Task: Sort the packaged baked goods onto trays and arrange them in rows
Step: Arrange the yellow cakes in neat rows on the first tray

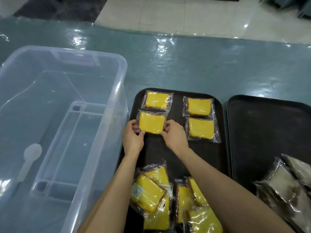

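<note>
While both hands hold it by its short sides, a clear-wrapped slice of yellow cake (152,122) lies in the left column of the black rectangular plastic tray (175,153), just nearer than the wrapped yellow slice at the far left corner (157,100). Two more wrapped yellow slices (201,128) form a matching column towards the tray's right edge. By my judgement, the held packet is being squared up to complete a second row of two. Gripping it at both ends lets the person turn and slide it level with its neighbour across the tray.

The left hand (133,137) comes in from the tray's left edge, thumb on the packet's near left corner and fingers curled round the wrapper's left seam. The right hand (175,135) mirrors it, narrowly pinching the right seam with the wrist bent inward. Both forearms reach over a loose heap of wrapped yellow slices (156,194) at the tray's near edge, probably yet to be laid out.

A second black tray (262,132) lies just beside the first on the right and carries a heap of paler wrapped baked goods (286,182) towards its near edge, likely kept apart by kind. A large clear plastic storage tub (67,115) stands close by the first tray's left edge.
</note>
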Motion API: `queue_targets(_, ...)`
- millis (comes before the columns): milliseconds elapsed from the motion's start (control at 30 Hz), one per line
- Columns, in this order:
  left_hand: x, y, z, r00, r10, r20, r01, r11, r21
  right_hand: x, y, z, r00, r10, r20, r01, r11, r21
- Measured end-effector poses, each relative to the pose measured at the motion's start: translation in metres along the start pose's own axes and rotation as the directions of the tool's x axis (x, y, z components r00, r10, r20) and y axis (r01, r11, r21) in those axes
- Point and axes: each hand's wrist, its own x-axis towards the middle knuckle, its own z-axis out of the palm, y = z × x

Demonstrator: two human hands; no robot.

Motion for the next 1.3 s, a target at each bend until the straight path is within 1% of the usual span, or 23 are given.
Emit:
queue_targets(100,0.006,-0.002,0.006,0.995,0.097,-0.015,-0.096,0.993,0.071,0.007,0.001,0.007,1.0,0.014,-0.016,-0.015,0.999,-0.035)
queue_targets(200,0.008,-0.007,0.01,0.979,0.201,0.012,-0.2,0.96,0.194,0.008,0.002,0.009,0.999,0.035,-0.028,-0.036,0.998,-0.044)
queue_targets(267,0.007,-0.01,0.011,0.97,0.24,0.038,-0.241,0.936,0.255,0.008,0.004,0.009,0.998,0.047,-0.038,-0.048,0.998,-0.04)
queue_targets(333,0.003,-0.01,0.011,0.963,0.264,0.06,-0.269,0.902,0.339,0.004,0.003,0.003,0.999,0.028,-0.041,-0.03,0.998,-0.062)
queue_targets(400,-0.006,-0.009,0.011,0.939,0.337,0.074,-0.332,0.825,0.457,-0.007,0.006,-0.008,0.996,-0.059,-0.071,0.05,0.993,-0.11)
queue_targets(433,-0.012,-0.008,0.011,0.915,0.391,0.096,-0.384,0.773,0.506,-0.015,0.011,-0.015,0.985,-0.125,-0.116,0.109,0.984,-0.14)
queue_targets(500,-0.02,-0.007,0.013,0.86,0.465,0.21,-0.494,0.655,0.572,-0.031,0.03,-0.029,0.925,-0.265,-0.273,0.21,0.954,-0.215)
queue_targets(533,-0.023,-0.007,0.015,0.843,0.461,0.278,-0.528,0.607,0.594,-0.035,0.045,-0.035,0.89,-0.302,-0.342,0.218,0.94,-0.263)
queue_targets(567,-0.024,-0.008,0.019,0.836,0.434,0.336,-0.544,0.576,0.609,-0.038,0.061,-0.038,0.878,-0.295,-0.378,0.182,0.934,-0.306)
queue_targets(600,-0.025,-0.01,0.023,0.834,0.399,0.381,-0.55,0.56,0.619,-0.037,0.079,-0.04,0.891,-0.255,-0.376,0.122,0.932,-0.342)
queue_targets(667,-0.025,-0.014,0.031,0.829,0.342,0.442,-0.559,0.523,0.644,-0.034,0.108,-0.036,0.936,-0.155,-0.317,0.015,0.915,-0.403)
queue_targets(700,-0.026,-0.015,0.034,0.825,0.33,0.459,-0.565,0.499,0.657,-0.033,0.117,-0.031,0.951,-0.121,-0.286,-0.014,0.903,-0.429)
queue_targets(767,-0.026,-0.017,0.035,0.828,0.316,0.463,-0.561,0.481,0.674,-0.029,0.126,-0.02,0.963,-0.107,-0.248,-0.024,0.882,-0.471)
queue_targets(867,-0.023,-0.014,0.037,0.826,0.31,0.47,-0.563,0.466,0.683,-0.017,0.121,-0.012,0.965,-0.059,-0.256,-0.069,0.883,-0.465)
queue_targets(1000,-0.02,-0.013,0.036,0.815,0.344,0.467,-0.58,0.447,0.681,-0.009,0.113,-0.009,0.965,-0.023,-0.261,-0.11,0.869,-0.483)
queue_targets(1133,-0.023,-0.01,0.036,0.821,0.349,0.452,-0.568,0.417,0.709,-0.016,0.115,-0.008,0.97,-0.045,-0.24,-0.088,0.851,-0.518)
queue_targets(1300,-0.024,-0.008,0.036,0.823,0.346,0.45,-0.566,0.434,0.701,-0.017,0.111,-0.016,0.981,-0.04,-0.192,-0.069,0.846,-0.528)
